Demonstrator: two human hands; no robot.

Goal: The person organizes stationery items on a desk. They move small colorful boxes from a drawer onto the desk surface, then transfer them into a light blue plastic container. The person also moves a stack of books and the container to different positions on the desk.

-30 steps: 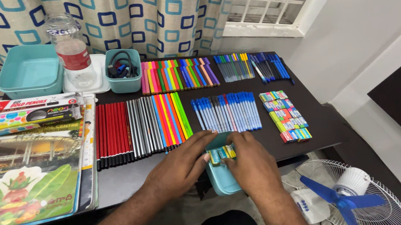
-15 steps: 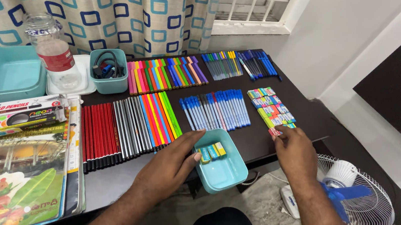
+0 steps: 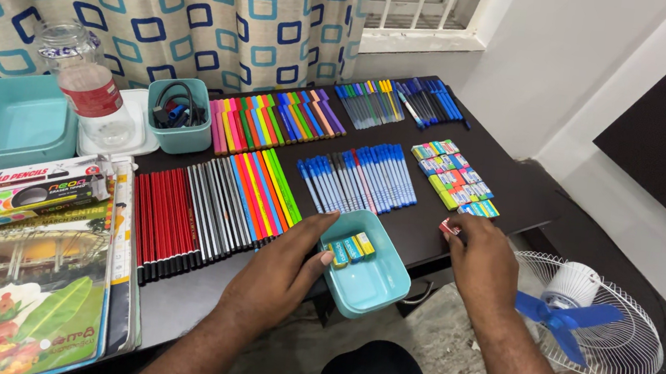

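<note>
My left hand (image 3: pixel 278 268) grips the near-left rim of a small teal tray (image 3: pixel 376 282) at the table's front edge. Three wrapped erasers (image 3: pixel 351 249) lie in the tray's far corner. My right hand (image 3: pixel 482 261) is to the tray's right, its fingertips pinched on a red-wrapped eraser (image 3: pixel 449 225). Just beyond it lies the block of coloured erasers (image 3: pixel 453 176) on the dark table (image 3: pixel 516 195).
Rows of blue pens (image 3: pixel 359 180), neon and red pencils (image 3: pixel 215 199) and markers (image 3: pixel 274 120) cover the table. A teal box (image 3: pixel 18 122), plastic jar (image 3: pixel 92 84) and teal cup (image 3: pixel 180 118) stand at the back left. Books (image 3: pixel 22 277) lie left; a fan (image 3: pixel 586 316) stands on the floor right.
My right hand left the tray, reached to the eraser block, and has drawn back slightly with a red eraser. My left hand stayed on the tray.
</note>
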